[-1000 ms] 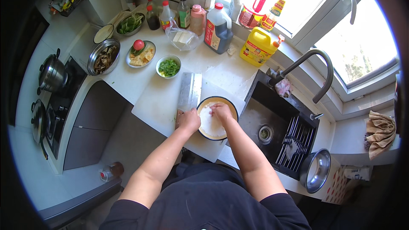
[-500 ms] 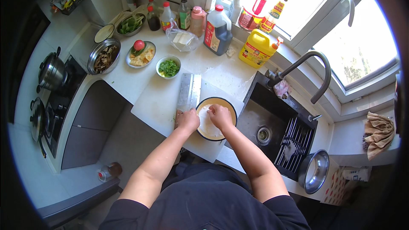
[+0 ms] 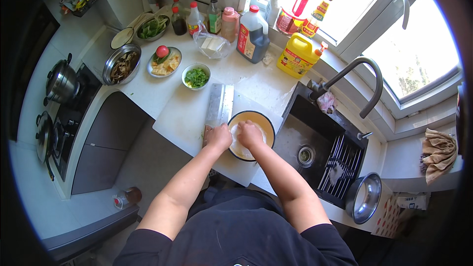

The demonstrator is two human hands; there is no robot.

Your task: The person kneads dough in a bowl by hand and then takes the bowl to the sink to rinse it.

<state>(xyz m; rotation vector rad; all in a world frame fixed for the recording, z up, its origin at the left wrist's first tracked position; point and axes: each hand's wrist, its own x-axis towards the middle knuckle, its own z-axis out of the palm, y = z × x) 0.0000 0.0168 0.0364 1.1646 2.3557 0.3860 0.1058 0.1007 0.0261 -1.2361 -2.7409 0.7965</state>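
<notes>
A yellow-lined bowl with a dark rim (image 3: 267, 123) sits on the white cutting board (image 3: 180, 118). White stuff, possibly flour, lies in it. My left hand (image 3: 218, 137) is closed at the bowl's left rim and seems to grip it. Inside the bowl, my right hand (image 3: 250, 134) has its fingers drawn together, down at the white stuff; the fingertips are hidden, so whether they pinch anything does not show. A cleaver (image 3: 220, 102) lies flat on the board left of the bowl, its handle beside my left hand.
Beyond the board stand a bowl of chopped greens (image 3: 196, 77), a plate with a tomato (image 3: 162, 51), bagged tofu (image 3: 213, 44), a big dark sauce jug (image 3: 252, 37) and a yellow jug (image 3: 296, 59). To the right is a black sink (image 3: 295, 138) with a curved faucet (image 3: 377, 81); a stove (image 3: 61, 123) is left.
My right hand has shifted slightly left inside the bowl, nearer my left hand. My left hand stays at the rim; the cleaver has not moved.
</notes>
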